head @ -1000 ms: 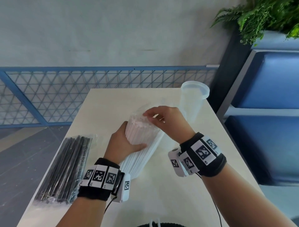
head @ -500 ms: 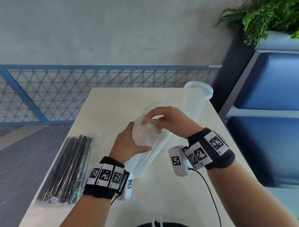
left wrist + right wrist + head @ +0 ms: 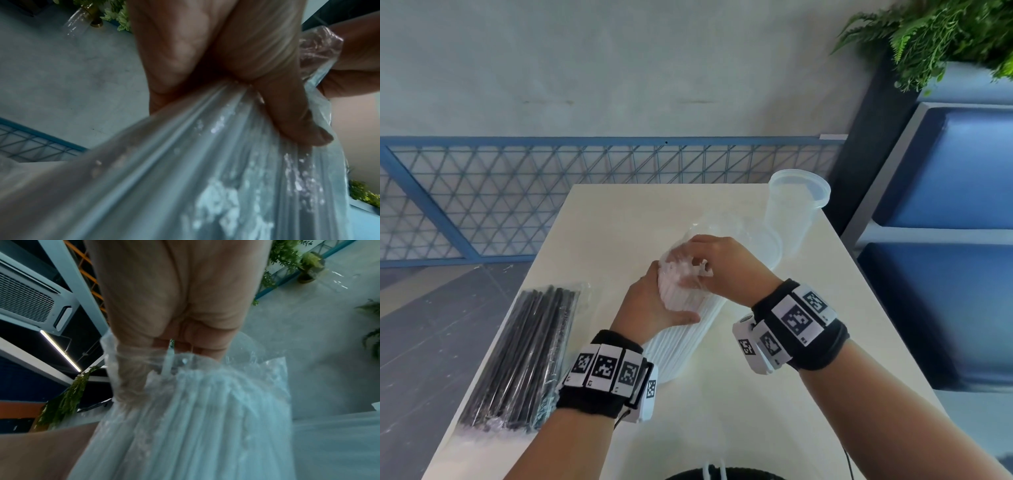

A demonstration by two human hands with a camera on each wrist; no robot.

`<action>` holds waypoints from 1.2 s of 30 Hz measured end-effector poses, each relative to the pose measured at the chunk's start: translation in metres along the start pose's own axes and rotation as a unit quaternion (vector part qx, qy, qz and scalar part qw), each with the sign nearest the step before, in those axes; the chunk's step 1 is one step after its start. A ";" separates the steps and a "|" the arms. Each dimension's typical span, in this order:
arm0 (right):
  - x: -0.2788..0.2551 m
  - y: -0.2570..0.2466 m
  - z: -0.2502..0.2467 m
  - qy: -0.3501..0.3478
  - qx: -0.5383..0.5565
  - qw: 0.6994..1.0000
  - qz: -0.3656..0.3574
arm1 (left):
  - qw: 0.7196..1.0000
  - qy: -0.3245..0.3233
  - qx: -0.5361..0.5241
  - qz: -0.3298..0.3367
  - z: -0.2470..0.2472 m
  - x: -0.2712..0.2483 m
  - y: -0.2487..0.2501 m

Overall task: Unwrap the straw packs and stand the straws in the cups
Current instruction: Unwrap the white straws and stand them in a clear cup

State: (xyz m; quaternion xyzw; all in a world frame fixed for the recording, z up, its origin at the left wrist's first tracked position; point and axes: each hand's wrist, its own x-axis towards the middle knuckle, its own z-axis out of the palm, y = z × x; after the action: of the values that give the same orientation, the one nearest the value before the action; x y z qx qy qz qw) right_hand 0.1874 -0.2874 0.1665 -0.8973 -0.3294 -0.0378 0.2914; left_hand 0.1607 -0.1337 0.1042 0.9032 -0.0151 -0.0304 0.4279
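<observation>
A pack of white straws (image 3: pixel 681 339) in clear plastic wrap stands tilted on the table, its lower end on the tabletop. My left hand (image 3: pixel 654 305) grips the pack round its upper part, thumb across the front (image 3: pixel 287 116). My right hand (image 3: pixel 719 267) is at the pack's top end, fingers curled into the crumpled wrap (image 3: pixel 131 369) over the straw tips. A second pack of black straws (image 3: pixel 524 356) lies flat at the table's left edge. Two clear plastic cups stand behind the hands: a tall one (image 3: pixel 794 209) at the back right and a nearer one (image 3: pixel 763 246), partly hidden.
The pale table (image 3: pixel 756 411) has a bare stretch in front of me. A blue mesh railing (image 3: pixel 585 192) runs behind it. Blue padded seating (image 3: pixel 945 240) and a planter with ferns (image 3: pixel 945 31) stand at the right.
My right hand has come down over the top of the white pack and dug its fingers into the wrap. The left hand keeps its grip on the pack.
</observation>
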 end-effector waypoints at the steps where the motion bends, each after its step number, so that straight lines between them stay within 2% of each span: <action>1: 0.000 0.000 0.002 0.000 -0.004 1.000 0.007 | 1.000 -0.003 0.001 -0.001 0.001 0.001 0.000; 7: -0.003 0.000 0.010 0.044 0.038 0.998 0.037 | 1.000 -0.013 -0.023 -0.002 0.006 0.001 -0.001; 12: -0.003 0.001 0.009 0.023 0.069 0.996 0.053 | 0.999 -0.018 -0.030 0.003 0.007 0.001 -0.003; 16: -0.003 0.004 0.014 0.082 0.128 0.983 0.106 | 1.000 -0.008 -0.022 0.000 0.007 0.002 -0.003; 20: -0.001 0.007 0.010 0.103 0.166 0.972 0.130 | 1.000 -0.009 -0.013 -0.007 0.009 0.003 -0.007; 23: 0.000 0.009 0.006 0.089 0.144 0.977 0.131 | 1.000 -0.005 -0.008 -0.009 0.010 0.004 -0.008; 28: -0.005 0.006 0.001 -0.019 0.027 0.992 0.121 | 1.000 -0.001 -0.010 0.005 0.012 0.004 -0.005; 36: -0.005 0.004 0.009 0.014 0.038 0.991 0.125 | 1.000 -0.019 -0.019 0.016 0.011 0.003 -0.005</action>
State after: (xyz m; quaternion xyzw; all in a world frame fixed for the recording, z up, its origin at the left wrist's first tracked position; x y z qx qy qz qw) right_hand 0.1852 -0.2880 0.1561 -0.9192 -0.2118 -0.0010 0.3319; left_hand 0.1635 -0.1387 0.0932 0.8940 -0.0374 -0.0404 0.4447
